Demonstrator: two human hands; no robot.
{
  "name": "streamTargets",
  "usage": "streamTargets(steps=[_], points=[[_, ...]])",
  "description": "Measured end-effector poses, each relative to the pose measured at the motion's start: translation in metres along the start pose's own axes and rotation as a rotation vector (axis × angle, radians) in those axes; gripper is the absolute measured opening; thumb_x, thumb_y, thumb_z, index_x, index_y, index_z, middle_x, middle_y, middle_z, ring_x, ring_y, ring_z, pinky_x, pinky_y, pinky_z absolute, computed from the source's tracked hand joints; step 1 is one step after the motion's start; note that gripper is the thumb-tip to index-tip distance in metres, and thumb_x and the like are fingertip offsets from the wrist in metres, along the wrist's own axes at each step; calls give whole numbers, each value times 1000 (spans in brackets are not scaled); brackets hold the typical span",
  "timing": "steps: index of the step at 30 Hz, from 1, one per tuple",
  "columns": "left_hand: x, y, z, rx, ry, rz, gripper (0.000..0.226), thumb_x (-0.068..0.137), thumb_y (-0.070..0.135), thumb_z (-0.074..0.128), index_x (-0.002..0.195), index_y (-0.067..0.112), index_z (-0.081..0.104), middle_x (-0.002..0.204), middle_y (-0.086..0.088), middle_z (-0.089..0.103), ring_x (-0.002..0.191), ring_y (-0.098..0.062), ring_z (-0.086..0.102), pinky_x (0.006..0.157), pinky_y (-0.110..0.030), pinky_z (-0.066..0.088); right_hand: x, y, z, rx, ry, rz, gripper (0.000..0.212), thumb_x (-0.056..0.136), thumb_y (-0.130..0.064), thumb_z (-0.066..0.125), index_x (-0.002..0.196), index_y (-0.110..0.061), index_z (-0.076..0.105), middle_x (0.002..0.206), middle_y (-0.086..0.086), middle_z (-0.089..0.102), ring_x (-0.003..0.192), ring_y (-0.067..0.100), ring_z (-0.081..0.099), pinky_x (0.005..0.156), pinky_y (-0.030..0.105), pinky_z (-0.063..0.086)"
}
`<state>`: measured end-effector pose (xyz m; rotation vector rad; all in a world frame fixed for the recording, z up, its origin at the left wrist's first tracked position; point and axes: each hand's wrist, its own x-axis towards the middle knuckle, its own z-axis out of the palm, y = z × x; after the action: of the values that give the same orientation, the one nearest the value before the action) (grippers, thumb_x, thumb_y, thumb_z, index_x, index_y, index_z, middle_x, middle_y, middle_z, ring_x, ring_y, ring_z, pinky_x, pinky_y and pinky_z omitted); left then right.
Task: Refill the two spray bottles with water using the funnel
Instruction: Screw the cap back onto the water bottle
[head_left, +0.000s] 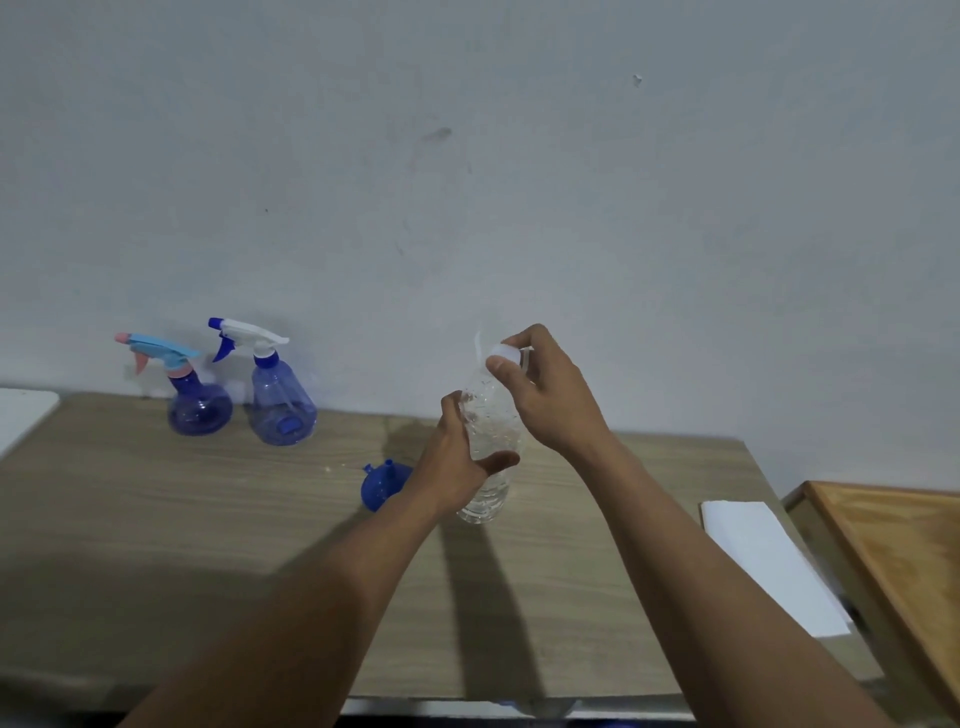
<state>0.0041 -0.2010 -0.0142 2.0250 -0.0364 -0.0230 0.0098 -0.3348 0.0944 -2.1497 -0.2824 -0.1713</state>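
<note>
Your left hand (457, 457) wraps the clear water bottle (488, 441), held tilted above the wooden table (156, 519); your right hand (540, 389) pinches its white cap (503, 354); the blue funnel (382, 483) lies just left of it; both spray bottles, pink-nozzled (195, 400) and white-headed (280, 400), stand by the wall.
</note>
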Motion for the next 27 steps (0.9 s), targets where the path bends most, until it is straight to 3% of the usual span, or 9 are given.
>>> streamTargets(steps=[4, 7, 11, 16, 19, 21, 24, 27], points=[[-1, -1, 1, -8, 6, -5, 97, 67, 58, 83, 136, 40, 16, 140, 0, 47, 127, -21, 50, 106, -45, 46, -4, 6, 3, 68, 30, -8, 24, 96, -44, 62, 110, -26, 53, 84, -2, 62, 69, 4, 53, 64, 23, 42], [-2, -1, 0, -31, 11, -5, 97, 65, 61, 83, 134, 43, 18, 139, 2, 49, 124, -21, 53, 104, -46, 48, -6, 10, -1, 167, -67, -6, 28, 100, -34, 55, 127, -41, 55, 113, -12, 66, 103, 3, 59, 87, 26, 47], [-3, -1, 1, -45, 26, -10, 98, 64, 60, 84, 134, 43, 18, 139, 2, 51, 124, -20, 54, 104, -45, 48, 0, 12, 0, 109, -75, -41, 23, 102, -29, 54, 124, -30, 57, 101, -19, 63, 91, -3, 58, 78, 22, 42], [-4, 0, 5, -41, 46, -17, 96, 61, 66, 82, 132, 45, 20, 135, 4, 54, 120, -19, 58, 100, -46, 52, -3, 13, 9, 114, 81, -7, 27, 94, -35, 67, 108, -19, 50, 79, -10, 51, 67, -4, 51, 61, 13, 38], [-5, -1, 7, -61, 56, -25, 100, 58, 70, 81, 134, 45, 20, 138, 4, 53, 123, -18, 56, 102, -46, 50, -5, 14, 8, 147, 41, -3, 27, 96, -38, 63, 119, -30, 52, 92, -9, 59, 84, -2, 57, 69, 8, 40], [-5, 0, 6, -58, 54, -21, 100, 62, 64, 82, 136, 43, 18, 140, 3, 51, 125, -19, 54, 104, -46, 49, -3, 15, 6, 155, 10, -14, 24, 99, -37, 57, 123, -34, 57, 106, -15, 64, 102, 2, 60, 82, 17, 44], [-5, 1, 7, -51, 67, -18, 97, 65, 59, 84, 135, 43, 19, 138, 3, 51, 124, -19, 54, 102, -46, 50, 2, 16, 9, 149, 38, -15, 15, 99, -35, 59, 111, -26, 62, 101, -19, 65, 100, 4, 61, 84, 23, 44], [-7, 0, 7, -56, 83, -26, 99, 62, 60, 85, 136, 43, 20, 139, 4, 52, 125, -18, 55, 102, -46, 50, 1, 16, 15, 160, 78, -5, 17, 97, -37, 62, 108, -24, 61, 99, -17, 65, 95, 2, 60, 79, 16, 44]])
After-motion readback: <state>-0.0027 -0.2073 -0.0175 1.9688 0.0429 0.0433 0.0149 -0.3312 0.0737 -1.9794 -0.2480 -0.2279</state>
